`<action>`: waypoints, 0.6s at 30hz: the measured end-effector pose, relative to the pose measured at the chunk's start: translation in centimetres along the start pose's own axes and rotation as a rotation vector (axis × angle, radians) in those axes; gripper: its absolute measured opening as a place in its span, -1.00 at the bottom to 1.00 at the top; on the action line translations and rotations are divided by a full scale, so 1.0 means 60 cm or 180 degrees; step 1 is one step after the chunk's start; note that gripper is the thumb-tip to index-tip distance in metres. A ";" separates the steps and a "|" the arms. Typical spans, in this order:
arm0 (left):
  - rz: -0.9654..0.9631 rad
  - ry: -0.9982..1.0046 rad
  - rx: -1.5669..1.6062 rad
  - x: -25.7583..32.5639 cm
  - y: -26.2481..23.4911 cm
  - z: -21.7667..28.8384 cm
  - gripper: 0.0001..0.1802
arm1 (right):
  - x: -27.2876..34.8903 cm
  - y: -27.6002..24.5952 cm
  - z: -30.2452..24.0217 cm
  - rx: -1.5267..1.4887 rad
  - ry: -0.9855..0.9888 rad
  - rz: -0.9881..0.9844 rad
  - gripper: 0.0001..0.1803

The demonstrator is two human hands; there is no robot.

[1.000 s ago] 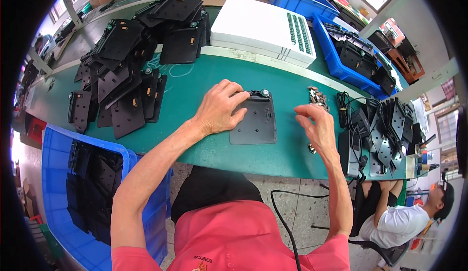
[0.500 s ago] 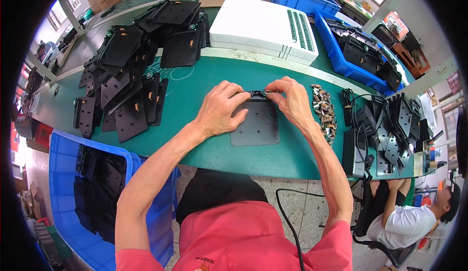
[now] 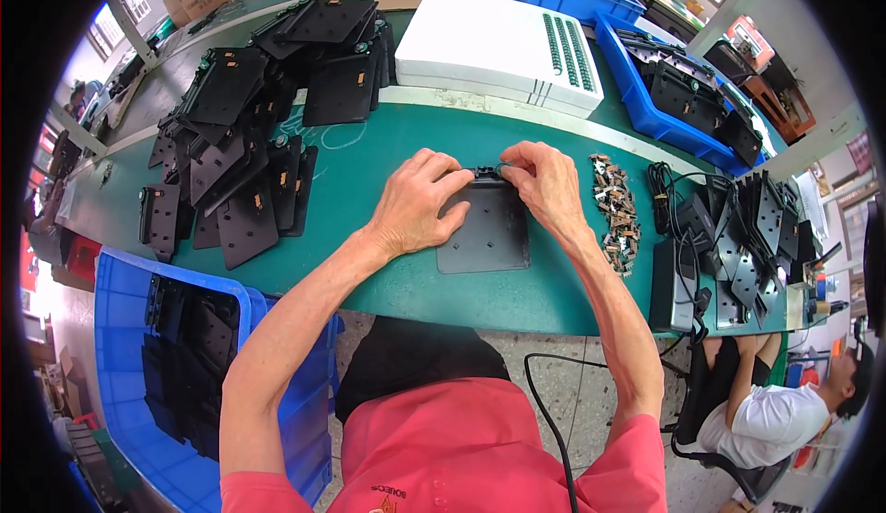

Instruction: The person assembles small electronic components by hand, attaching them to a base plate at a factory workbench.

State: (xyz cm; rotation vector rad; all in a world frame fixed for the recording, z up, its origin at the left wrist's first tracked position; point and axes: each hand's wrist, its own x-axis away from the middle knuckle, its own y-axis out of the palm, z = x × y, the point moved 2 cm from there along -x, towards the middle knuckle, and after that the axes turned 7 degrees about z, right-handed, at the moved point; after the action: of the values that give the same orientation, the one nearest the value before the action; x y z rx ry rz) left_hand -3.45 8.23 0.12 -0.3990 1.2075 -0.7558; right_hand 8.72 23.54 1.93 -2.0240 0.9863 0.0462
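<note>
A flat black plate [image 3: 484,236] with small holes and a hinge-like bar [image 3: 486,173] along its far edge lies on the green table in front of me. My left hand [image 3: 420,201] is closed on the plate's left side, fingers at the left end of the bar and thumb on the plate. At the bar's right end my right hand [image 3: 546,185] pinches with thumb and forefinger. What sits between those fingertips is mostly hidden; a bit of green shows there. Right of that hand lies a pile of small brown and metallic parts [image 3: 616,213].
Many similar black plates [image 3: 226,167] are stacked at left. A blue bin [image 3: 115,328] with more stands below them. Behind is a white foam block [image 3: 480,42] holding green rows; blue crates [image 3: 637,89] stand far right. Cables and a black box [image 3: 666,282] lie at right, near a seated person [image 3: 775,421].
Both hands stay at the plate's far edge. The right fingers have shifted very slightly at the bar's end; the view has also moved a little.
</note>
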 end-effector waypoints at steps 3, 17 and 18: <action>-0.0010 -0.0006 -0.0019 0.000 -0.002 0.000 -0.65 | -0.001 0.003 0.004 -0.0066 -0.0058 0.0063 -0.85; -0.0045 0.0036 0.0053 -0.001 -0.006 0.001 -0.62 | 0.012 -0.075 0.012 0.0410 -0.0159 0.0307 -0.76; -0.0048 0.0025 0.0048 0.000 -0.006 0.001 -0.62 | 0.012 -0.100 0.022 0.0513 -0.0184 0.0378 -0.77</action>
State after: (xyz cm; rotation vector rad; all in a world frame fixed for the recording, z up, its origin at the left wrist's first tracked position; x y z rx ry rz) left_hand -3.52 7.96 0.38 -0.3934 1.2066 -0.7796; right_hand 13.60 25.90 4.95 -1.8072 1.0392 0.0858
